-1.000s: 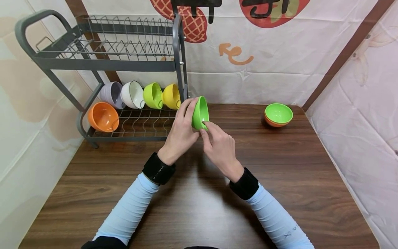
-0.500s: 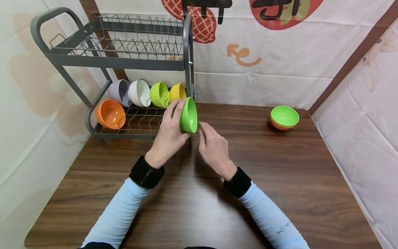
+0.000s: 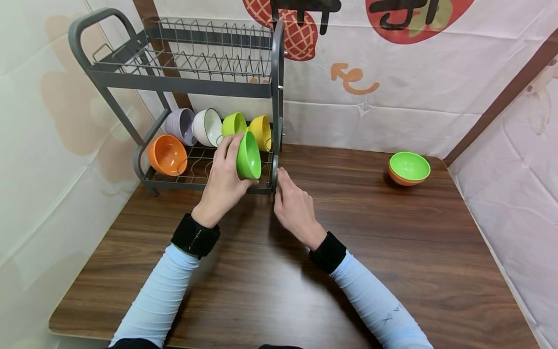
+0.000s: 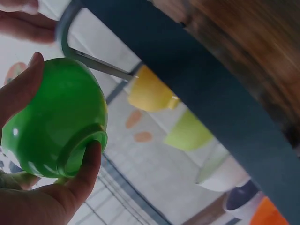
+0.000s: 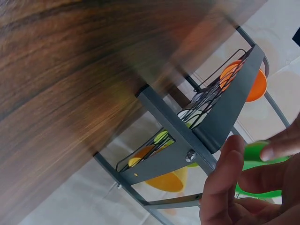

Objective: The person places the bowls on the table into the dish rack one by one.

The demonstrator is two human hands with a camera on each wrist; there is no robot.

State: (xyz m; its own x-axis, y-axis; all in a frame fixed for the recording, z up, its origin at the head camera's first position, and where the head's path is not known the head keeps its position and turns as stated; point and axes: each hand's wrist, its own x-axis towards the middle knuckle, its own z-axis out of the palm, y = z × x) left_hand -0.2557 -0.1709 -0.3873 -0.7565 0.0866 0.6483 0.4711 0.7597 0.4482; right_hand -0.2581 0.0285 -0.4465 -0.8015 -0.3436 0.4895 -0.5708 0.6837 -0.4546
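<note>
A bright green bowl [image 3: 249, 156] is gripped by my left hand [image 3: 223, 180], its mouth tilted to the right in the head view. The left wrist view shows fingers around the bowl [image 4: 61, 112], one at its foot ring. It is held in front of the dish rack's [image 3: 183, 87] lower tier. My right hand [image 3: 298, 208] is beside the rack's front right post, fingers slightly bent and holding nothing; whether the fingertips touch the post, I cannot tell. On the lower tier stand purple [image 3: 180, 126], white [image 3: 207, 127], lime green [image 3: 234, 123], yellow [image 3: 260, 133] and orange bowls [image 3: 167, 155].
At the back right of the wooden table [image 3: 357, 271], a green bowl [image 3: 410, 166] sits nested in an orange one [image 3: 398, 180]. The rack's upper tier [image 3: 187, 63] overhangs the lower bowls. Printed cloth walls [image 3: 392, 106] enclose the table.
The right hand has let go of the green bowl and now lies by the rack post. My left hand has carried the bowl left toward the rack. The head view has shifted.
</note>
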